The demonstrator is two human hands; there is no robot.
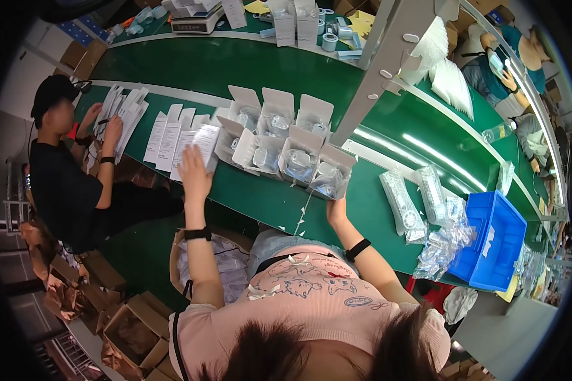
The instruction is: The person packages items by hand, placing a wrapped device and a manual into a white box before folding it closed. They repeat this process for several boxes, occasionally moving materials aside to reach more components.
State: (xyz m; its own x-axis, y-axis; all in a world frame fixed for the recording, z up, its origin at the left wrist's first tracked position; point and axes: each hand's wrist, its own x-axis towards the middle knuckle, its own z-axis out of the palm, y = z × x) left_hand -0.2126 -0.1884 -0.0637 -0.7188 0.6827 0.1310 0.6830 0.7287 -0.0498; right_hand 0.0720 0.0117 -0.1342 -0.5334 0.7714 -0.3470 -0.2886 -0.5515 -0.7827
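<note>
A group of small white cartons [299, 164] stands on the green table in front of me, their flaps up. In each lies a clear plastic bag with a pale part inside. My right hand [337, 211] is against the near side of the rightmost carton [340, 166]; its fingers are mostly hidden by the carton. My left hand [195, 173] reaches over the near edge of a stack of white printed papers or flat boxes [206, 140], fingers stretched out and slightly blurred. More white printed flat pieces [169, 138] lie to the left of it.
Bubble-wrapped packs [403, 206], clear bags [443, 244] and a blue bin [492, 238] are at the right. A metal post [388, 70] rises behind the cartons. At the left, a co-worker [70, 171] handles white flat pieces. An open cardboard box [136, 330] stands on the floor.
</note>
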